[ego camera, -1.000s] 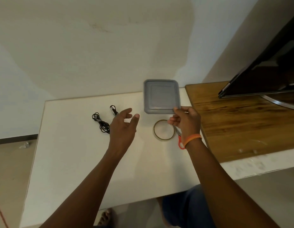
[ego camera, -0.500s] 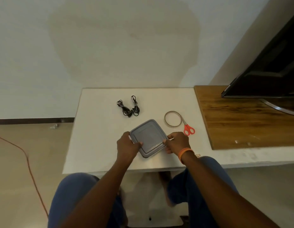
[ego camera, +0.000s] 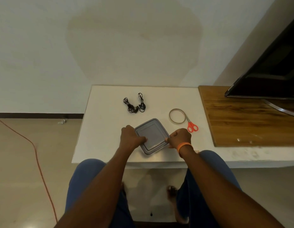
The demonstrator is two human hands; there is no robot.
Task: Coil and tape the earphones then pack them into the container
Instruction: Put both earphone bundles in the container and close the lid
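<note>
Right now both hands are holding the grey lidded container (ego camera: pixel 152 135) near the worktop's (ego camera: pixel 103 134) near edge, roughly mid-width of the white surface. The left hand (ego camera: pixel 130 137) is gripping its left side, fingers curled over the rim and thumb lying on the lid; the right hand (ego camera: pixel 179 137) is curling round the right corner, an orange wristband (ego camera: pixel 184 145) sitting on that wrist. The container is lying turned, one corner pointing toward the near edge and just short of it.

The earphones (ego camera: pixel 134 104), two black tangled bundles, are lying toward the far edge, well apart from the container, with bare white surface stretching between them and to the left edge. A tape roll (ego camera: pixel 177 116) is lying flat to the right of the container, red-handled scissors (ego camera: pixel 191 125) touching its right side and sitting just beyond the right hand. Further right a wooden board (ego camera: pixel 250 122) is covering the worktop, a dark screen (ego camera: pixel 274 69) standing on it
</note>
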